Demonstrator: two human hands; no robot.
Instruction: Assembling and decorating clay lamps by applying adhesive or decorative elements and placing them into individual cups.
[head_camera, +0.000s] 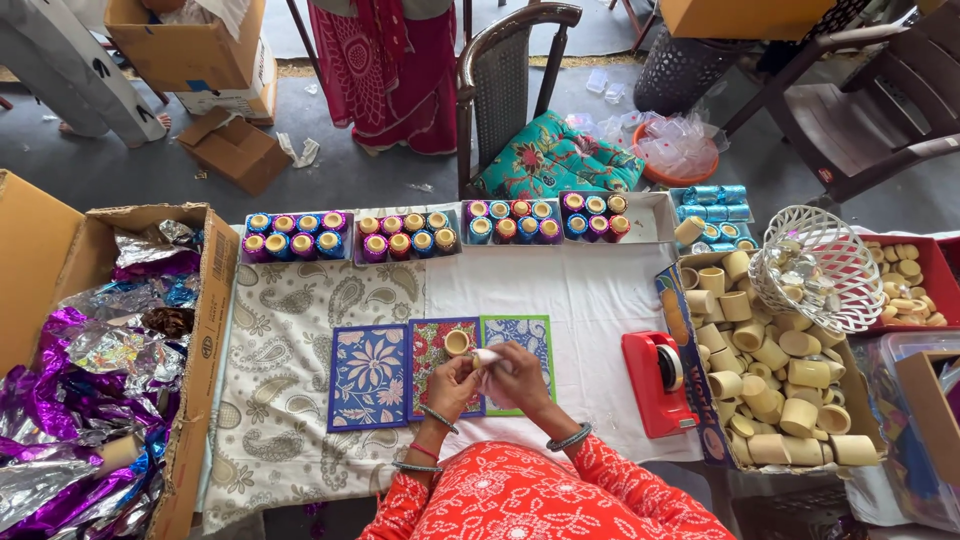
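Your left hand (455, 383) and right hand (517, 372) both clench one small pale foil-wrapped piece (487, 358) above three patterned square cards (437, 368) on the desk (590, 300)

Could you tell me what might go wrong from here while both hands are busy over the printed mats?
The loose ring sits unheld on the red mat beside the left hand; a nudge could roll it off. The right hand shares a small pale piece with the left, which might slip or tear. The heaped box of rings by the tape dispenser looks overfull, so a bump could spill some.
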